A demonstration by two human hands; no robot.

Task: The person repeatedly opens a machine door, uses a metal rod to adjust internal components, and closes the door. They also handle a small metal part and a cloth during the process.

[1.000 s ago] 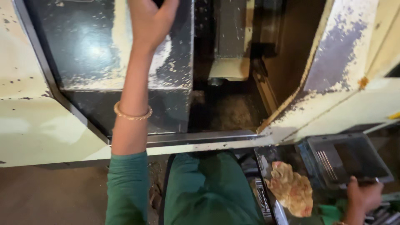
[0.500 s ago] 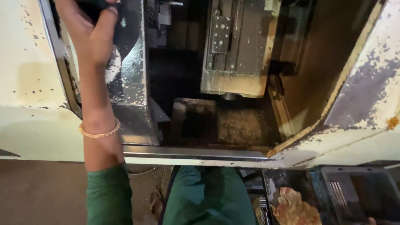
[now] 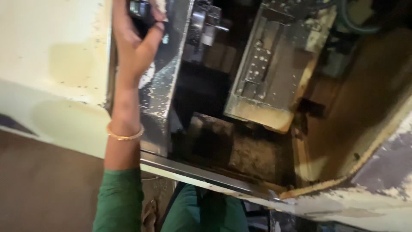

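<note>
The left hand reaches up with the arm stretched, its fingers curled around the edge of a dark, paint-chipped sliding metal door on a cream-coloured machine housing. The thumb lies along the door's face and the fingertips hook over something near the top edge, perhaps a handle, though that part is cut off and dim, so I cannot say for sure. Gripping there gives the arm purchase on the panel, which stands partly across the opening. A thin gold bangle sits on the wrist above a green sleeve.

Beside the door, the machine's interior is open: a worn grey metal block with holes and grime hangs tilted over a dirty, chip-covered bed. A bright steel rail runs along the bottom of the opening. The right hand is out of view.
</note>
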